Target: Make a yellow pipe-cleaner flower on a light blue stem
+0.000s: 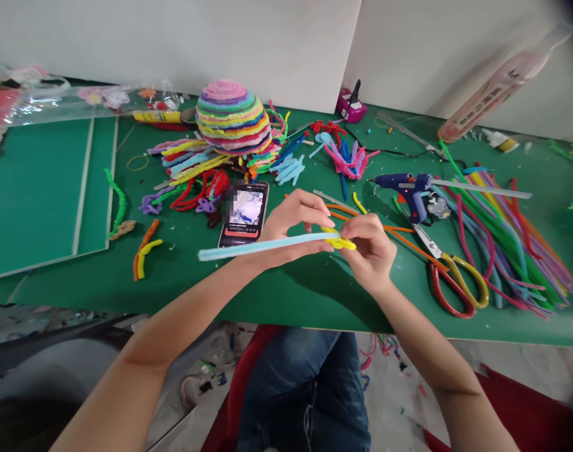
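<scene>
My left hand [298, 226] pinches a long light-blue pipe cleaner [248, 248] that sticks out to the left over the green table. My right hand [371, 248] pinches a small yellow pipe-cleaner loop [339, 242] at the blue one's right end. Both hands meet above the table's front middle, fingers closed. An orange pipe cleaner [403, 240] lies on the table under and behind them.
A phone [245, 213] lies just left of my hands. A blue glue gun [411, 188] and red-and-yellow scissors [455, 279] lie to the right, beside a bundle of coloured pipe cleaners [507, 238]. A striped dome of pipe cleaners [233, 116] stands behind. A green board [36, 188] lies left.
</scene>
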Available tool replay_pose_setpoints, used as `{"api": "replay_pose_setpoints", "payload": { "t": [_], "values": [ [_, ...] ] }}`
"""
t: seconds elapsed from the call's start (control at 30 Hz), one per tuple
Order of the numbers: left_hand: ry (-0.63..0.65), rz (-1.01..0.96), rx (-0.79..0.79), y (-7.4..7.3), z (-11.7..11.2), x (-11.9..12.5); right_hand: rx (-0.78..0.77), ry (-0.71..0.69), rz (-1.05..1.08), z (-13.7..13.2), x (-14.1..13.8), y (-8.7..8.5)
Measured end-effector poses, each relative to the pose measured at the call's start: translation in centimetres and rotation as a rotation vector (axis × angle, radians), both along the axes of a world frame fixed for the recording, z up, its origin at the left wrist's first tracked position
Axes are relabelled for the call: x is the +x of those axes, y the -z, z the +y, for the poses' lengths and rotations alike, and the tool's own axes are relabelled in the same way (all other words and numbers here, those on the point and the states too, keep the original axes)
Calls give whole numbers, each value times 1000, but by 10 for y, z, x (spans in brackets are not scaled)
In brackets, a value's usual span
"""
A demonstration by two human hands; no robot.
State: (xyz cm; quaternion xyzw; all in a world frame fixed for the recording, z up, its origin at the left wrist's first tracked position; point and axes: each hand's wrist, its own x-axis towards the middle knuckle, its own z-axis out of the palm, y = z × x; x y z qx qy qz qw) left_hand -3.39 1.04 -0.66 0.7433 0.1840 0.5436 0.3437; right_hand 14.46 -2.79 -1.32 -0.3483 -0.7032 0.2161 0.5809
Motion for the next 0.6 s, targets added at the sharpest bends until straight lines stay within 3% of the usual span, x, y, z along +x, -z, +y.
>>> {"api": "replay_pose_setpoints", "payload": {
  "t": [0.23, 0.5, 0.6],
  "values": [
    [-73, 48, 219, -6, 1, 0, 151, 66, -103, 0, 4, 2],
    [-167, 248, 355, 7, -4, -6, 271, 43, -171, -6, 3, -1],
    [-166, 221, 435, 9, -10, -6, 330, 19, -169, -10, 1, -2]
  ]
}}
